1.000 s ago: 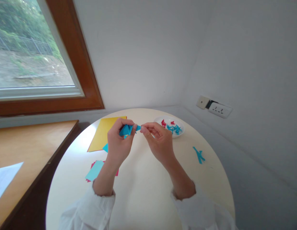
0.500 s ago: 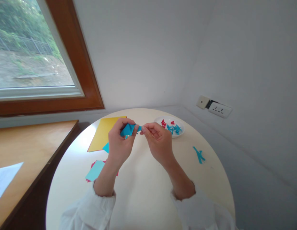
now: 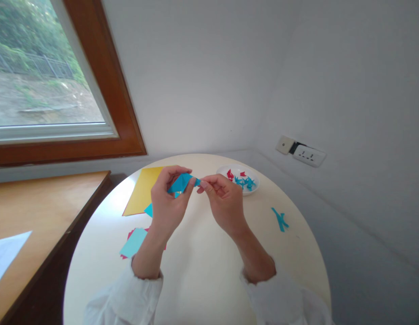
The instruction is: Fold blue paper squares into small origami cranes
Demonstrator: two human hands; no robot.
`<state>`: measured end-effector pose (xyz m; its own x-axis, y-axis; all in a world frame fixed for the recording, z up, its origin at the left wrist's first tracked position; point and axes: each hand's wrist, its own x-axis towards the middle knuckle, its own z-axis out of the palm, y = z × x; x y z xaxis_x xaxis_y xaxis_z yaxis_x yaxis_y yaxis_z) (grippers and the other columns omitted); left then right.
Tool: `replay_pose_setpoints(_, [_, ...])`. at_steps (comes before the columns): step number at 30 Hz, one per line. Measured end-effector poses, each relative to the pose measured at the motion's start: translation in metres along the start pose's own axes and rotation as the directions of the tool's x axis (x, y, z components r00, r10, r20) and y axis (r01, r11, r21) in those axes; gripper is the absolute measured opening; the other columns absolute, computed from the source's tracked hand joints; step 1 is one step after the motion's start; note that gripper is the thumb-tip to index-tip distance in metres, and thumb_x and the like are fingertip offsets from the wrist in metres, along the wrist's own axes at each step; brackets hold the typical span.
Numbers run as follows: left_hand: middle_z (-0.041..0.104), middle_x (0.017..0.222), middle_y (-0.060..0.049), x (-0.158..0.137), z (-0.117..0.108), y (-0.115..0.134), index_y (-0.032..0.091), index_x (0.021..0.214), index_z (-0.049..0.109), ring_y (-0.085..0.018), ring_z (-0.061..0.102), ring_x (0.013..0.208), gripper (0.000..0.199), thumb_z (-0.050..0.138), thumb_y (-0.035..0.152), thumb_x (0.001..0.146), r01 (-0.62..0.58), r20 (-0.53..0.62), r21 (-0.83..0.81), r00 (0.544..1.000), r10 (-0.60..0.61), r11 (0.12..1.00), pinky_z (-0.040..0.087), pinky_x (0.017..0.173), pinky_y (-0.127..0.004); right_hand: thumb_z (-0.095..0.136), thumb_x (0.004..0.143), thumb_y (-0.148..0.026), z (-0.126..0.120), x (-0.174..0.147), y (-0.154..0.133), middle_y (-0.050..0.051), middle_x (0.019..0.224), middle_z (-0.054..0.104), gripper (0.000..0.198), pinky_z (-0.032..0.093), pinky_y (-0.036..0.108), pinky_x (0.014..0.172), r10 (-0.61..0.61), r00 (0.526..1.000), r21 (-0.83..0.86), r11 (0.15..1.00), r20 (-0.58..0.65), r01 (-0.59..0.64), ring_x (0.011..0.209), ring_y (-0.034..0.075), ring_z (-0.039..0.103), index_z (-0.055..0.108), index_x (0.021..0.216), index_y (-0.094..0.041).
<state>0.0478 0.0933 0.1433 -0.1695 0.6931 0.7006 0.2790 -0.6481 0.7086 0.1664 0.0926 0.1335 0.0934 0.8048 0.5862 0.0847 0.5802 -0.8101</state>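
Note:
Between my hands, above the middle of the round table, is a folded piece of blue paper [image 3: 181, 183] with creased, pointed faces. My left hand [image 3: 168, 198] is closed around its left side, thumb in front and fingers behind. With thumb and index finger, my right hand [image 3: 226, 201] pinches the narrow tip at the right end. The fingers partly cover the paper, so its full shape is hidden. Behind my right hand stands a white plate [image 3: 256, 177] holding small folded red pieces [image 3: 230, 174] and several folded blue pieces [image 3: 245, 183].
Yellow paper [image 3: 138, 192] lies at the table's back left. Nearer, light blue sheets [image 3: 133, 243] rest on red ones, partly under my left forearm. Blue paper strips [image 3: 280, 220] lie at the right. A wooden desk [image 3: 53, 203] stands left of the round table [image 3: 202, 280]; walls rise behind and right.
Both hands stay almost in place, still gripping the blue paper. The paper has tilted slightly in my left hand, and the view has shifted a little.

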Motion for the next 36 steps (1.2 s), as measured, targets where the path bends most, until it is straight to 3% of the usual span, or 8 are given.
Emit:
replay_pose_setpoints(3, [0.059, 0.100, -0.006, 0.001, -0.002, -0.002, 0.020, 0.090, 0.056, -0.019, 0.056, 0.101, 0.019, 0.064, 0.023, 0.073, -0.112, -0.077, 0.099, 0.990, 0.119, 0.989, 0.046, 0.085, -0.034, 0.057, 0.079, -0.026, -0.001, 0.001, 0.001, 0.000, 0.064, 0.065, 0.011, 0.049, 0.026, 0.061, -0.007, 0.999, -0.031, 1.000, -0.041, 0.005, 0.062, 0.013, 0.062, 0.060, 0.072, -0.019])
replay_pose_setpoints(7, [0.059, 0.083, -0.002, 0.002, -0.006, 0.000, 0.021, 0.083, 0.059, -0.016, 0.056, 0.079, 0.011, 0.064, 0.022, 0.073, -0.196, -0.074, 0.332, 0.970, 0.232, 0.923, 0.047, 0.072, -0.030, 0.057, 0.078, -0.028, -0.001, 0.002, 0.006, 0.001, 0.066, 0.064, 0.012, 0.049, 0.027, 0.063, -0.003, 0.995, -0.051, 0.999, -0.095, -0.002, 0.064, 0.014, 0.062, 0.059, 0.072, -0.019])
replay_pose_setpoints(10, [0.062, 0.075, -0.001, 0.002, -0.006, 0.002, 0.020, 0.079, 0.059, -0.013, 0.055, 0.067, 0.004, 0.061, 0.021, 0.076, -0.222, -0.023, 0.356, 0.969, 0.246, 0.908, 0.045, 0.064, -0.028, 0.057, 0.077, -0.029, -0.002, 0.003, 0.008, 0.001, 0.067, 0.064, 0.011, 0.050, 0.028, 0.064, -0.012, 0.993, -0.066, 0.998, -0.119, 0.004, 0.064, 0.014, 0.061, 0.060, 0.072, -0.019])
replay_pose_setpoints(21, [0.066, 0.069, 0.000, -0.002, 0.001, -0.001, 0.019, 0.075, 0.061, -0.014, 0.060, 0.067, 0.001, 0.060, 0.019, 0.075, -0.228, -0.019, 0.354, 0.968, 0.251, 0.907, 0.047, 0.065, -0.026, 0.058, 0.078, -0.030, -0.001, 0.003, 0.011, 0.003, 0.076, 0.067, 0.012, 0.051, 0.029, 0.066, -0.078, 0.986, -0.129, 0.990, -0.147, 0.060, 0.069, 0.015, 0.062, 0.063, 0.081, -0.019])
replay_pose_setpoints(29, [0.070, 0.078, -0.001, -0.007, 0.006, -0.002, 0.019, 0.079, 0.063, -0.014, 0.066, 0.073, 0.005, 0.061, 0.021, 0.074, -0.118, -0.043, 0.244, 0.990, 0.133, 0.963, 0.051, 0.068, -0.025, 0.054, 0.081, -0.019, -0.002, 0.002, 0.006, 0.000, 0.065, 0.063, 0.010, 0.044, 0.023, 0.056, -0.376, 0.917, -0.419, 0.860, -0.135, 0.291, 0.057, 0.011, 0.054, 0.058, 0.072, -0.018])
replay_pose_setpoints(36, [0.068, 0.077, -0.002, -0.010, 0.013, -0.001, 0.017, 0.077, 0.062, -0.014, 0.065, 0.076, 0.006, 0.063, 0.018, 0.071, 0.054, -0.107, 0.007, 0.993, -0.053, 0.999, 0.053, 0.075, -0.026, 0.056, 0.081, -0.018, -0.002, 0.003, 0.008, 0.000, 0.071, 0.064, 0.003, 0.044, 0.024, 0.057, -0.467, 0.876, -0.455, 0.811, -0.124, 0.368, 0.059, 0.011, 0.054, 0.058, 0.079, -0.019])
